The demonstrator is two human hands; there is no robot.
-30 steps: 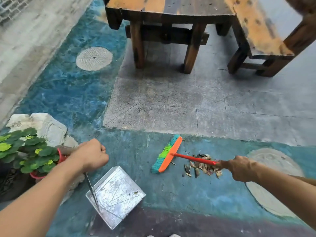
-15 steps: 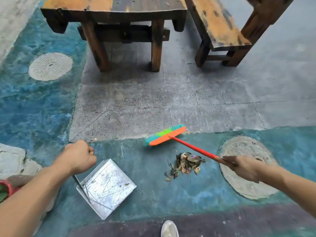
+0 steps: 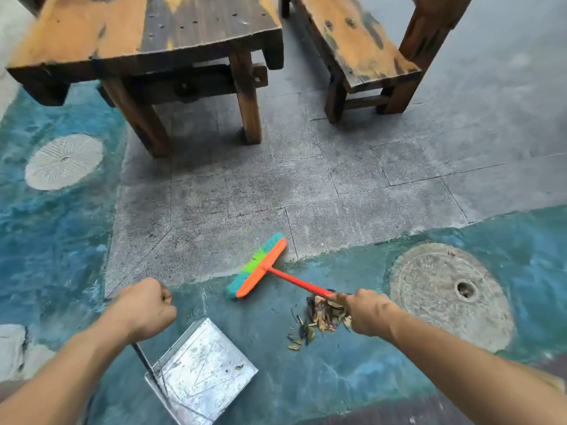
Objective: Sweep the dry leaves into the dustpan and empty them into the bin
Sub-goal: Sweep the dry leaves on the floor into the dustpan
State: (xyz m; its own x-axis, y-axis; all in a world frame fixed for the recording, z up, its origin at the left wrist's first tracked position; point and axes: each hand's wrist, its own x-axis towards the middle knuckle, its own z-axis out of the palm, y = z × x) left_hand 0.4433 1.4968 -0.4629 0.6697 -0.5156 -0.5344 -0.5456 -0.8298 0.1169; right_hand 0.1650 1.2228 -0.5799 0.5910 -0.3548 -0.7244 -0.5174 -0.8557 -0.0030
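Leaves (image 3: 320, 320): one small dry heap on the teal floor (image 3: 337, 378), right of the dustpan (image 3: 205, 372) and apart from it, partly hidden under the right hand (image 3: 365, 311). Dustpan: square metal tray, flat on the floor, holding a scrap or two of leaf near its right edge; thin rod handle rises to the left hand (image 3: 144, 308), fisted round it. Broom (image 3: 260, 268): red handle gripped by the right hand, running up-left past the heap to the orange head, bristles facing away from the heap.

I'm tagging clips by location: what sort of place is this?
Likely an outdoor patio or courtyard: grey stone paving, a weathered wooden table and bench, and dry leaves lying on the ground.
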